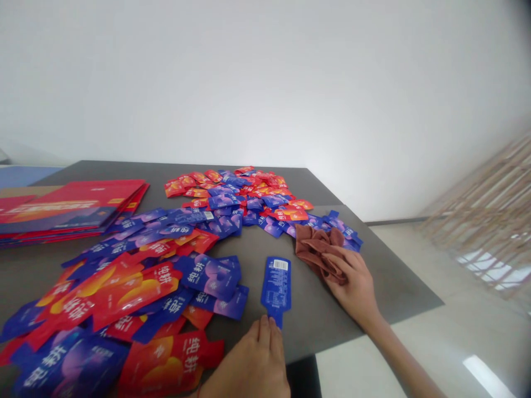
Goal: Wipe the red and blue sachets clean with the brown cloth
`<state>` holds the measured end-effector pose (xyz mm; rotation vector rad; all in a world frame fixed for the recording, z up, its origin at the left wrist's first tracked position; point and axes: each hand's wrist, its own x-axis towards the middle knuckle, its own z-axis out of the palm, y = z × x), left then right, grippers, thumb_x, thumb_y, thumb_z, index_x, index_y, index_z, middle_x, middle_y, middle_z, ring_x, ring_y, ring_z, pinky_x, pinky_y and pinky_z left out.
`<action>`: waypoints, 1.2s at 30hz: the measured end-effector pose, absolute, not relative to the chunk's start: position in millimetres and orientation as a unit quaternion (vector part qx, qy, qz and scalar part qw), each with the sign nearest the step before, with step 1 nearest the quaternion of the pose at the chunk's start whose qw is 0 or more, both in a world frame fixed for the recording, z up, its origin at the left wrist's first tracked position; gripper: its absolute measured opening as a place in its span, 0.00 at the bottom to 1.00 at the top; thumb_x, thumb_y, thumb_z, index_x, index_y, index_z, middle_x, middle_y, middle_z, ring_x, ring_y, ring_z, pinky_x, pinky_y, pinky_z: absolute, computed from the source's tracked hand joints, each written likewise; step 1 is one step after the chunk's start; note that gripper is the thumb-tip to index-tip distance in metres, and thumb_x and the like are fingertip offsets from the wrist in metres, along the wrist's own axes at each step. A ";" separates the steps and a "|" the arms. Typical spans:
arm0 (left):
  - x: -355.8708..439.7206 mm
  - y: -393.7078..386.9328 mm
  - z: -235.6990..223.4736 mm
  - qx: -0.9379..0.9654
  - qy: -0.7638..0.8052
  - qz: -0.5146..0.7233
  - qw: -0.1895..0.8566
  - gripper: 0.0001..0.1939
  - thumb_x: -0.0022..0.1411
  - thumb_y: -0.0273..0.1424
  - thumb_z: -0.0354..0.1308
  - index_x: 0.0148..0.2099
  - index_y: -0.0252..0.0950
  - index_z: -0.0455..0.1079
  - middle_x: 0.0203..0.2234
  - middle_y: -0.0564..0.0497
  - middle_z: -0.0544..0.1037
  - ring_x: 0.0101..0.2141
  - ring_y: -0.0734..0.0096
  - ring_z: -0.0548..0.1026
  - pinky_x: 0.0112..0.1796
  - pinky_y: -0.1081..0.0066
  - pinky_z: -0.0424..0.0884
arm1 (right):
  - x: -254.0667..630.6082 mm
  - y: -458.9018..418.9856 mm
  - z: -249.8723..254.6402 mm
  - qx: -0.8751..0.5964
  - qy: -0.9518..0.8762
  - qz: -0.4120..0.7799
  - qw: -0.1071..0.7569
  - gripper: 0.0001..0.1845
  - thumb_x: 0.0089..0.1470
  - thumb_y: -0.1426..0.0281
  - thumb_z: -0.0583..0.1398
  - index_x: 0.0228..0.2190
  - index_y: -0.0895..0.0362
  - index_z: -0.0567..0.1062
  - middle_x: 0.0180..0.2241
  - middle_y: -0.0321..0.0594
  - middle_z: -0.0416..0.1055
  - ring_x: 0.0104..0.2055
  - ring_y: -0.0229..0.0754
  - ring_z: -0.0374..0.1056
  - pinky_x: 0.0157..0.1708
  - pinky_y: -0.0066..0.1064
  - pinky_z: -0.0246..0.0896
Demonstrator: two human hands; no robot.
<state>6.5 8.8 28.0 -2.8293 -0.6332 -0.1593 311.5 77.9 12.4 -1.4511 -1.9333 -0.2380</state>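
Note:
A blue pouch (277, 284) lies flat on the grey table (253, 249), its barcode and printed side facing up. At its narrow end, the fingertips of my left hand (257, 356) press down on it near the table's front edge. My right hand (352, 282) grips a crumpled brown cloth (319, 249) to the right of the pouch. Just beyond the cloth lie several blue pouches (344, 226). A large heap of red pouches (143, 287) and blue pouches (213, 273) spreads over the table to the left of my left hand.
Another pile of red and blue pouches (249, 190) covers the far middle of the table. Flat red cartons (74, 204) are stacked at the left. A white wall (265, 83) stands behind the table. Blurred wooden poles (489, 199) are at the right, above a pale floor.

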 end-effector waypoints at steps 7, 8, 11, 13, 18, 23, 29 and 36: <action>7.7 7.0 16.2 -0.961 -0.208 -0.069 0.169 0.18 0.66 0.28 0.59 0.53 0.21 0.80 0.44 0.23 0.82 0.44 0.41 0.84 0.35 0.57 0.81 | 313.9 77.6 11.3 -0.560 -0.746 -0.092 0.347 0.19 0.57 0.69 0.64 0.51 0.51 0.81 0.57 0.47 0.75 0.58 0.57 0.69 0.58 0.53 0.68; 8.0 5.4 12.3 -0.957 -0.216 -0.075 0.180 0.18 0.66 0.28 0.59 0.52 0.21 0.80 0.43 0.23 0.83 0.44 0.40 0.84 0.36 0.57 0.81 | 314.1 77.8 11.2 -0.559 -0.747 -0.094 0.348 0.18 0.58 0.69 0.64 0.50 0.51 0.81 0.57 0.47 0.75 0.58 0.57 0.69 0.57 0.53 0.68; 8.7 1.3 4.6 -0.948 -0.229 -0.094 0.199 0.17 0.66 0.27 0.59 0.52 0.21 0.80 0.43 0.25 0.83 0.44 0.42 0.85 0.37 0.57 0.81 | 314.6 78.5 10.7 -0.553 -0.749 -0.102 0.351 0.17 0.58 0.68 0.64 0.50 0.51 0.81 0.56 0.47 0.75 0.57 0.56 0.69 0.56 0.53 0.69; 8.9 -0.2 3.0 -0.943 -0.234 -0.111 0.209 0.17 0.67 0.28 0.59 0.51 0.21 0.80 0.43 0.26 0.83 0.44 0.43 0.85 0.38 0.57 0.80 | 314.8 79.0 9.9 -0.549 -0.751 -0.107 0.351 0.17 0.58 0.69 0.64 0.49 0.52 0.80 0.56 0.47 0.75 0.57 0.56 0.70 0.56 0.52 0.69; 10.9 0.0 -2.2 -0.933 -0.254 -0.122 0.225 0.16 0.67 0.27 0.58 0.49 0.22 0.81 0.42 0.26 0.84 0.44 0.44 0.85 0.39 0.58 0.79 | 316.7 79.9 8.4 -0.560 -0.727 -0.133 0.374 0.17 0.57 0.69 0.65 0.49 0.52 0.81 0.55 0.47 0.76 0.56 0.56 0.70 0.54 0.52 0.69; 13.8 2.3 -14.1 -0.941 -0.234 -0.111 0.220 0.16 0.68 0.26 0.58 0.51 0.21 0.81 0.42 0.25 0.83 0.44 0.42 0.84 0.38 0.56 0.79 | 312.1 75.2 22.1 -0.561 -0.704 -0.128 0.416 0.15 0.58 0.66 0.65 0.48 0.52 0.81 0.53 0.47 0.77 0.54 0.56 0.72 0.52 0.52 0.70; 14.0 5.2 -10.0 -0.953 -0.221 -0.088 0.189 0.17 0.69 0.28 0.59 0.52 0.19 0.80 0.43 0.24 0.83 0.45 0.40 0.84 0.39 0.53 0.80 | 272.4 53.1 61.2 -0.520 -0.735 -0.047 0.432 0.13 0.60 0.67 0.66 0.48 0.50 0.80 0.53 0.45 0.77 0.55 0.53 0.73 0.54 0.46 0.70; 13.8 6.9 18.8 -0.964 -0.209 -0.072 0.149 0.17 0.70 0.33 0.60 0.46 0.21 0.82 0.39 0.25 0.83 0.39 0.44 0.84 0.33 0.58 0.79 | 211.4 27.3 74.0 -0.457 -0.838 0.079 0.288 0.19 0.54 0.74 0.66 0.48 0.48 0.80 0.56 0.43 0.75 0.56 0.54 0.69 0.52 0.46 0.70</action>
